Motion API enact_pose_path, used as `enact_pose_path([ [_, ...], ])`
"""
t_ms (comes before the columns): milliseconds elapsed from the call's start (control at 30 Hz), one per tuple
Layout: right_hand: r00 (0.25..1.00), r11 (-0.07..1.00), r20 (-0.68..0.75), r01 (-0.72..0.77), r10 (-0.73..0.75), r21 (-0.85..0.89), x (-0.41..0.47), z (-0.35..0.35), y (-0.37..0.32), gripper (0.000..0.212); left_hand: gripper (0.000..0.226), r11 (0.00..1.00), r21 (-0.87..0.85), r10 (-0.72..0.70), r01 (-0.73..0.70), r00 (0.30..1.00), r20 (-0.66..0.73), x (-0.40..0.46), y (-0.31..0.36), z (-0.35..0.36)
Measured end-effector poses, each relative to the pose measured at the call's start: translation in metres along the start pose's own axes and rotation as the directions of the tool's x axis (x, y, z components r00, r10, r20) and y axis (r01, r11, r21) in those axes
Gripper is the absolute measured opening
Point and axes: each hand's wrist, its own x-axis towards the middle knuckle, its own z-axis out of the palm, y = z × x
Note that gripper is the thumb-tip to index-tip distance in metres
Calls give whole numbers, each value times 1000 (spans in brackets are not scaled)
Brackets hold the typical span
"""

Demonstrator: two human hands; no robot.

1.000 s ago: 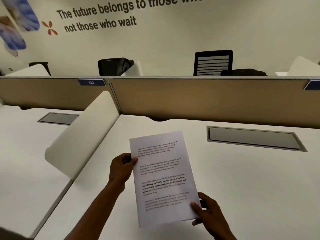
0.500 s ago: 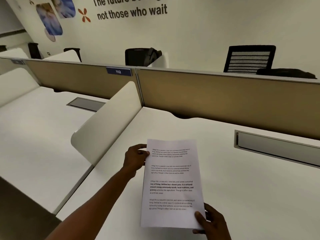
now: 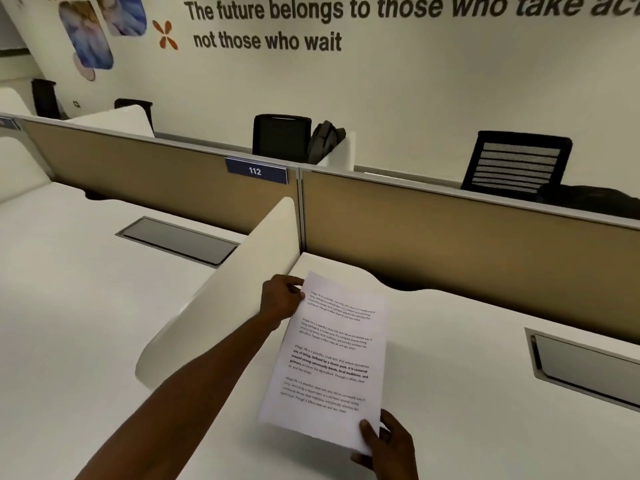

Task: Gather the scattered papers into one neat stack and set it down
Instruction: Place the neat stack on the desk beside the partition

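A stack of white printed papers (image 3: 330,358) hangs just above the white desk (image 3: 467,393), tilted a little to the right. My left hand (image 3: 281,299) pinches its top left corner, thumb on the page. My right hand (image 3: 384,445) grips the bottom right corner with the thumb on top. How many sheets lie under the top page is hidden. No loose paper shows elsewhere on the desk.
A rounded white side divider (image 3: 221,306) stands just left of the papers. A tan partition (image 3: 450,237) closes the desk's far side. A grey cable hatch (image 3: 585,365) is set in the desk at right, another hatch (image 3: 180,240) on the left desk.
The stack has moved forward and left toward the desk's back left corner, still held by both hands. The view has swung to the left.
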Motion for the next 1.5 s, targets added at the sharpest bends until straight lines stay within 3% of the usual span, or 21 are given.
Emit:
enact_pose_path([
  [133,998,993,-60,-14,7,-116,46,50,-13,30,33,993,111,48,-47,999,-8,59,-8,2],
  [467,986,991,-161,-64,44,-118,141,130,-28,32,32,981,196,17,-8,999,-43,170,-32,35],
  [633,969,968,-245,-32,-32,-251,184,151,-33,31,43,976,217,13,-28,998,69,206,-49,63],
  [800,975,936,-210,-4,-75,-352,194,155,-31,30,41,980,195,14,-41,991,135,212,-68,75],
  [933,954,905,-250,47,-166,-424,185,156,-30,28,65,973,231,-12,-32,983,185,204,-82,83],
  [1067,904,908,-382,15,-192,-420,181,158,-31,32,77,968,251,-18,-16,991,133,198,-89,90],
  [1233,892,843,-354,52,-280,-535,180,159,-27,33,77,972,235,-13,-14,994,112,192,-98,92],
  [1500,899,769,-320,27,-298,-639,180,159,-28,36,73,982,181,-55,48,998,33,178,-104,95],
])
